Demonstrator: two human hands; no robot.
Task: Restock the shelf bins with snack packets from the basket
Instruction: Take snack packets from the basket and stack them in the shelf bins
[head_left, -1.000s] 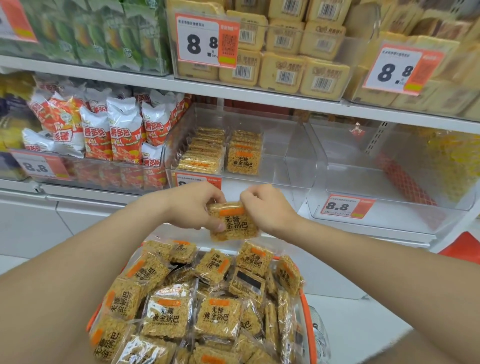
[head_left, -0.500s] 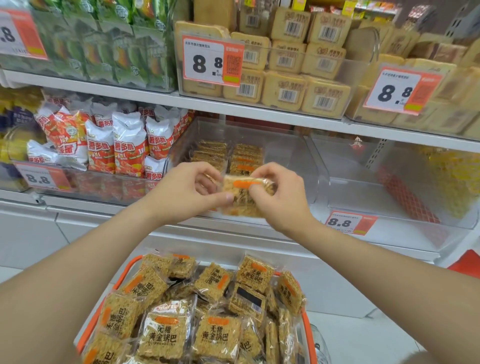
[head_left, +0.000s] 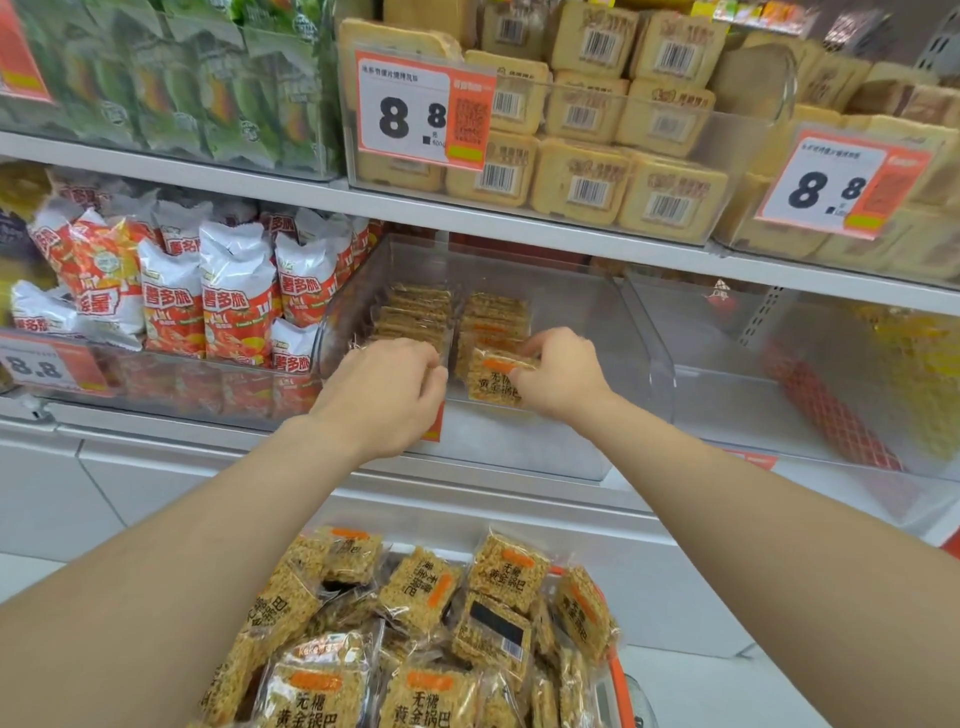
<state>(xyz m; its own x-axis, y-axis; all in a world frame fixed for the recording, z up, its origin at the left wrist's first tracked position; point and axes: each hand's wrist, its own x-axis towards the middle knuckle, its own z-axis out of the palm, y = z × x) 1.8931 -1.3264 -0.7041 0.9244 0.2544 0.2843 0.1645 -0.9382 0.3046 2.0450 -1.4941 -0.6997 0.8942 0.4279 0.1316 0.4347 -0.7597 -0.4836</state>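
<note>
Snack packet (head_left: 493, 384) is pinched at its right edge by the right hand (head_left: 563, 382) and held upright at the front of the clear bin (head_left: 644, 338), with the right-hand stack (head_left: 496, 312) directly behind it. The left hand (head_left: 384, 395) is positioned just beside the packet, fingers curled; whether anything is gripped cannot be determined.

Up front, the clear plastic shelf bin (head_left: 597, 332) sits behind the orange-rimmed basket (head_left: 618, 680). Two rows of clear-wrapped cracker packets (head_left: 415, 312) lie inside it, and foil chip bags (head_left: 234, 296) are to its left.

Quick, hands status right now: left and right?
Left hand: fingers curled; whether it holds anything cannot be told.
Right hand: holds a packet.
</note>
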